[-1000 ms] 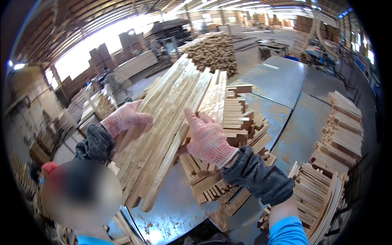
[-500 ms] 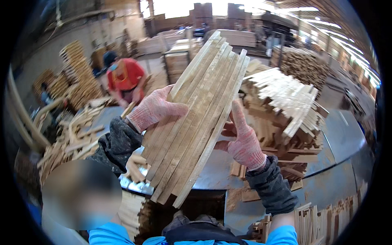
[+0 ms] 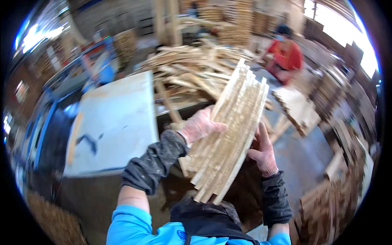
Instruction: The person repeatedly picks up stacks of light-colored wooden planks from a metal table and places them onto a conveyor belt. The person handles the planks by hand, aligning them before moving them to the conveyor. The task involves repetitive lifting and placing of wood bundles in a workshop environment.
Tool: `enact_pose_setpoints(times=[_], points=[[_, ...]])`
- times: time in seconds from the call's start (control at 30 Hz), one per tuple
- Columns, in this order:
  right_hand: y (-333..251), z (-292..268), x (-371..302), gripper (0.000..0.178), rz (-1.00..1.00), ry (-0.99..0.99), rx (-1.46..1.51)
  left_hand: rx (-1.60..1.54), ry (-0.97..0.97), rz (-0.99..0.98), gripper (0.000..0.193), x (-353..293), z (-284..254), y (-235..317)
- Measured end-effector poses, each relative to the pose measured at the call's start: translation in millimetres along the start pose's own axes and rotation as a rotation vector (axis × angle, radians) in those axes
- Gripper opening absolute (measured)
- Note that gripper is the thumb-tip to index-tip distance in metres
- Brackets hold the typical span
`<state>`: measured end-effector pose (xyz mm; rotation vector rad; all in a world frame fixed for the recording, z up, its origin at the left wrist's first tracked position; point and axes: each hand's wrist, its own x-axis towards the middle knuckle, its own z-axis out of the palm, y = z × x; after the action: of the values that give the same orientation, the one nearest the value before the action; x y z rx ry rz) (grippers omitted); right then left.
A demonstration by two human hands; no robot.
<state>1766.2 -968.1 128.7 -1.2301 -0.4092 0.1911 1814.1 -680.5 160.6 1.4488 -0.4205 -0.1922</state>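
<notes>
A bundle of long, thin wooden strips (image 3: 233, 132) slants in front of my body, its far end leaning to the right and its strip ends uneven. My left hand (image 3: 202, 125), in a pinkish knit glove, clasps the bundle's left side with the thumb lying across the top face. On the opposite edge my right hand (image 3: 263, 153), gloved alike, grips with the thumb and one finger showing; its other fingers are partly hidden behind the wood. Dark grey sleeve covers sit on both forearms.
A pale flat board (image 3: 116, 122) lies to the left. Beyond the bundle is a jumbled heap of wooden strips (image 3: 192, 71). At the far right a person in red (image 3: 286, 57) stands by a metal tabletop (image 3: 304, 153). Stacked strips (image 3: 326, 204) fill the near right.
My view has swung left, bringing the pale board and the heap into sight. The bundle is still in both hands, held somewhat lower, and my right hand sits closer against its edge.
</notes>
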Motion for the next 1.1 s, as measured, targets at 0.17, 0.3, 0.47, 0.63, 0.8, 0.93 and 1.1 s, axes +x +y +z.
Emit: enact_pose_setpoints(times=[0.17, 0.3, 0.47, 0.63, 0.8, 0.93, 1.1], points=[[91.0, 69.4, 53.7, 0.092, 0.074, -0.177, -0.030, 0.164, 0.440, -0.142, 0.084, -113.0, -63.6, -36.9], [159.7, 144.7, 114.4, 0.081, 0.221, -0.408, 0.018, 0.104, 0.753, -0.223, 0.072, -182.1, -114.0, -53.9], [234.9, 221.7, 136.3, 0.099, 0.471, -0.534, 0.135, 0.008, 1.026, -0.267, 0.060, -269.5, -159.1, -98.3], [295.5, 270.8, 154.6, 0.103, 0.621, -0.584, 0.236, 0.028, 1.166, -0.463, 0.062, -306.0, -198.2, -104.9], [316.7, 327.6, 163.4, 0.102, 0.650, -0.562, 0.233, 0.154, 1.187, -0.523, 0.074, -353.4, -261.9, -131.3], [325.5, 394.3, 176.2, 0.095, 0.667, -0.538, 0.229, 0.408, 1.161, -0.752, 0.081, -381.1, -323.9, -111.3], [348.9, 491.8, 202.2, 0.086, 0.595, -0.508, 0.188, 0.637, 1.067, -0.961, 0.083, -397.3, -422.9, -69.1]])
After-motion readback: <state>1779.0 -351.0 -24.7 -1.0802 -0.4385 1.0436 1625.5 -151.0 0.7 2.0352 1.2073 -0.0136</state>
